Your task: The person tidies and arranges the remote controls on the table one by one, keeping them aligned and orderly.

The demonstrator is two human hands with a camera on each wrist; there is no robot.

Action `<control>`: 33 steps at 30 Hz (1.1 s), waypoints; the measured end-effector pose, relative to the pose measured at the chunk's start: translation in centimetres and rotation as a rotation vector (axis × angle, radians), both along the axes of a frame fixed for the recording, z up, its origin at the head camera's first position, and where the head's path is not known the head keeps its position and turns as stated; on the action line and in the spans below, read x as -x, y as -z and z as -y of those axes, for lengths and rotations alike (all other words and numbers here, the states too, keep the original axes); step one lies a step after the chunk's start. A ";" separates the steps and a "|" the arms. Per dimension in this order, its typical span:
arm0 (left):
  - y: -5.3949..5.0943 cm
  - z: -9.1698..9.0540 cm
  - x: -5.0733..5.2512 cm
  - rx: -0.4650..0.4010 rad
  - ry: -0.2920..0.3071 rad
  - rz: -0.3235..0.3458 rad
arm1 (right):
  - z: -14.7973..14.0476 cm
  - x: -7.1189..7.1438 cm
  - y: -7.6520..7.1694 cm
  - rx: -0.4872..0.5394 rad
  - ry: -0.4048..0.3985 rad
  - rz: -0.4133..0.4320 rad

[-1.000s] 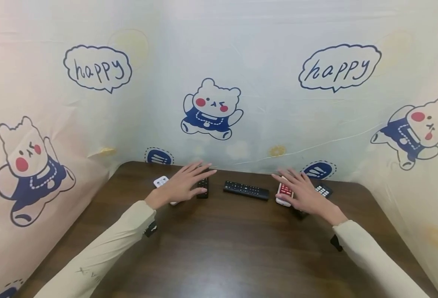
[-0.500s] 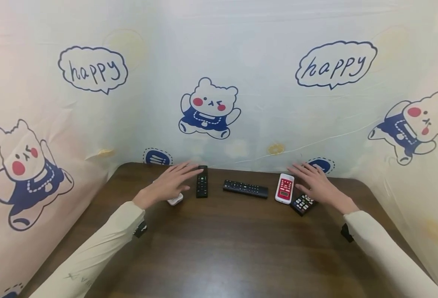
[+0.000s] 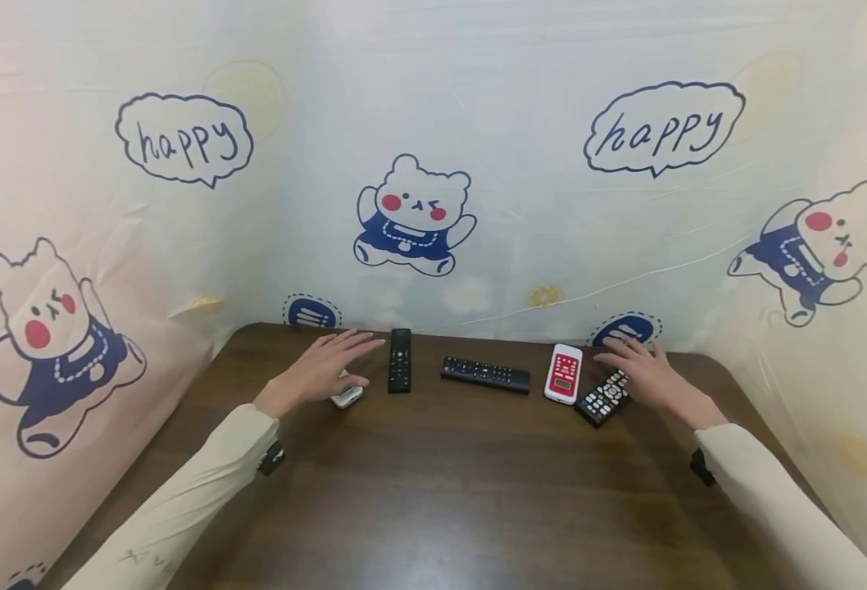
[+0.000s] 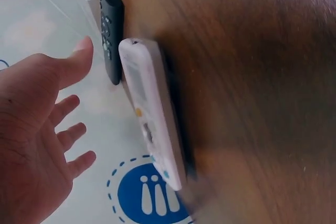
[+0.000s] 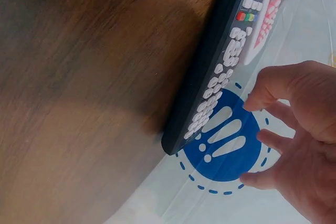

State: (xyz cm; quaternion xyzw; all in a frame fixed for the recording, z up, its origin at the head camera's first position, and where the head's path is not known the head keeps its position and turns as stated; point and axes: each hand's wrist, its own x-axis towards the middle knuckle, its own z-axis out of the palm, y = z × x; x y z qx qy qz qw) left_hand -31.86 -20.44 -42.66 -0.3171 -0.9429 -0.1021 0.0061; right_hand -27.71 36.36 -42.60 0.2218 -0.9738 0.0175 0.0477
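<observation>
Over a white remote control (image 3: 348,398) hovers my left hand (image 3: 318,370), fingers spread; in the head view it covers most of that remote. The left wrist view shows the white remote (image 4: 152,111) whole, with a gap to the thumb. My right hand (image 3: 656,380) is above the far end of a black remote with white buttons (image 3: 599,401), its fingers loosely bent around nothing. That remote (image 5: 210,77) lies apart from the fingertips in the right wrist view. Beside it is a white remote with a red face (image 3: 565,374).
A slim black remote (image 3: 400,360) lies lengthwise just right of the left hand. Another black remote (image 3: 485,374) lies crosswise at mid-table. The brown wooden table (image 3: 433,492) ends against a printed cloth curtain (image 3: 507,205) at the back and sides.
Both hands have drawn apart: the left moved left, uncovering the slim black remote, and the right moved right, uncovering the red-faced remote and much of the white-buttoned one. The remotes stay put.
</observation>
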 end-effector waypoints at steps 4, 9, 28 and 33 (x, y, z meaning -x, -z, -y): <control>0.6 -0.9 0.4 0.019 -0.021 0.056 | -0.2 -0.5 0.0 -0.033 0.016 0.052; 0.8 -2.8 0.5 0.022 0.003 0.061 | 0.0 -1.1 -0.1 -0.104 0.046 0.113; 1.9 -5.5 1.4 0.124 0.065 0.050 | -0.2 -0.1 -0.3 -0.019 -0.047 0.322; 1.6 -5.7 1.3 0.103 0.023 0.118 | -0.2 0.3 -1.2 0.029 -0.029 0.474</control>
